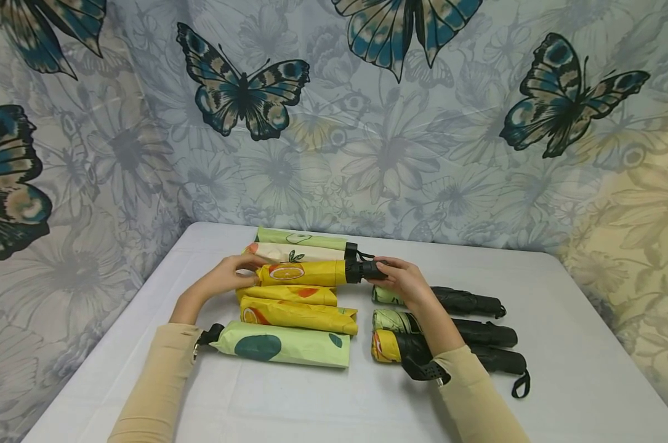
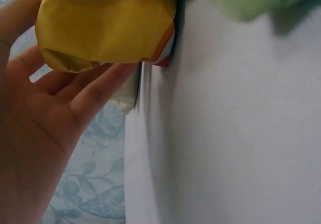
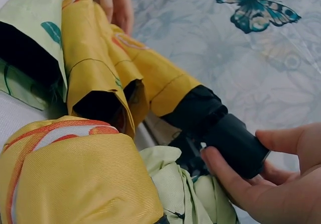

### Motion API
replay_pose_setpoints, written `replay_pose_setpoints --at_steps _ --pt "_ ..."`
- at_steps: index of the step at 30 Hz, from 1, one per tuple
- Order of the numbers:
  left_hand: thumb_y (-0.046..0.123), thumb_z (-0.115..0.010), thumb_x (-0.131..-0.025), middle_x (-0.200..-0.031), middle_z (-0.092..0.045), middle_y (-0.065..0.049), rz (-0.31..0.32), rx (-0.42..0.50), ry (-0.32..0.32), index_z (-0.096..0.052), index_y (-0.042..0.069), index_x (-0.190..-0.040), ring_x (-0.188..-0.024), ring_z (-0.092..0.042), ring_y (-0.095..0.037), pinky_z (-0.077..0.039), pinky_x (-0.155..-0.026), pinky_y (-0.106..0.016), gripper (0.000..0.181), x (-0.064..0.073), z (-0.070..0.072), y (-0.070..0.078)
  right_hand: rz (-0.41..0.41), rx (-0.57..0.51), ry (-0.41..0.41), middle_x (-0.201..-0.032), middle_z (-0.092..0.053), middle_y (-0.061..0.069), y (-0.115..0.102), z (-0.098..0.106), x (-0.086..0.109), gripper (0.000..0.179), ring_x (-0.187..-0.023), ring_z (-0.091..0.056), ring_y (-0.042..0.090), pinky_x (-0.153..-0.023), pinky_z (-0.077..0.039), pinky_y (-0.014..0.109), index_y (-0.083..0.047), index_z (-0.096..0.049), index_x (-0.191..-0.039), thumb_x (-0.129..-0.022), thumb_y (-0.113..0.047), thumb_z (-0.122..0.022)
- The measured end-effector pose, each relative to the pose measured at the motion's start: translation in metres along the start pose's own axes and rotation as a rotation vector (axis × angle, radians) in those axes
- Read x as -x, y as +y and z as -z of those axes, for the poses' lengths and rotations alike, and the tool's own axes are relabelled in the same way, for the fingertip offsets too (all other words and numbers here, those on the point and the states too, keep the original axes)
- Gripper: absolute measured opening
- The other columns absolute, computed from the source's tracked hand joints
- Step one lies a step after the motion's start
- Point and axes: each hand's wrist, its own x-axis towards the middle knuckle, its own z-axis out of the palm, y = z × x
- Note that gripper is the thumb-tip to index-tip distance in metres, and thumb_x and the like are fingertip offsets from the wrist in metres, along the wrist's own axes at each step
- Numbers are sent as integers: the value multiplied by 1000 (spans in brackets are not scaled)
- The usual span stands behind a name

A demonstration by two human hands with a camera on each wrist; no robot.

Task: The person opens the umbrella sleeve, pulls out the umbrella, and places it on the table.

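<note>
A folded umbrella in a yellow sleeve (image 1: 306, 272) with an orange-slice print lies crosswise between both hands. My left hand (image 1: 233, 274) holds its left end, fingers and thumb about the yellow fabric (image 2: 105, 28). With thumb and fingertips, my right hand (image 1: 402, 280) grips the black handle (image 3: 233, 143) at the other end. Just behind lies a cream umbrella sleeve (image 1: 275, 252) with a black end, and beyond it a light green sleeve (image 1: 278, 236). Two yellow sleeves (image 1: 295, 314) lie nearer me; their right ends gape in the right wrist view.
A pale green sleeve (image 1: 311, 351) with dark green patches lies at the front of the left row. On the right are several folded black umbrellas (image 1: 491, 333) with green or yellow ends, under and beside my right forearm. Butterfly-print cloth (image 1: 339, 166) hangs behind the white table (image 1: 561, 381).
</note>
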Motion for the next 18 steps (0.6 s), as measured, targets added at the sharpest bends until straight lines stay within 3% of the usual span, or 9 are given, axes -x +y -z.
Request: replay_pose_setpoints --at_steps 4,8,13,14,18 --pt "17 -70 -90 -135 -59 -17 -30 1 4 -60 9 -131 -123 -56 -38 -51 -101 -51 43 -1 -3 -1 2 -27 15 -155 -29 23 0 -1 0 51 -130 -53 34 -109 -45 44 2 -38 -147 -101 -14 -53" --pt "16 -73 -88 -131 -61 -16 -8 -3 36 -63 10 -127 -122 -57 -36 -53 -99 -47 42 -4 -4 -2 1 -34 24 -156 -29 23 0 -2 0 52 -124 -58 29 -109 -45 44 2 -37 -148 -101 -13 -53" --pt "6 -71 -88 -124 -63 -20 20 1 60 -64 5 -122 -118 -59 -36 -57 -92 -40 35 -5 -5 1 -4 -28 32 -155 -31 22 0 -2 1 52 -120 -61 27 -109 -45 44 1 -37 -148 -101 -14 -53" --pt "4 -71 -87 -122 -64 -18 27 5 73 -65 5 -120 -115 -62 -31 -58 -89 -36 33 -6 -6 1 -2 -28 31 -155 -31 22 0 -1 1 52 -120 -60 27 -109 -45 44 1 -37 -148 -101 -14 -53" --pt "-3 -69 -86 -114 -66 -19 4 19 106 -67 2 -110 -106 -65 -27 -60 -82 -31 25 -5 -7 0 5 -29 22 -154 -31 22 0 -1 1 52 -120 -60 27 -110 -44 44 1 -37 -148 -101 -15 -54"
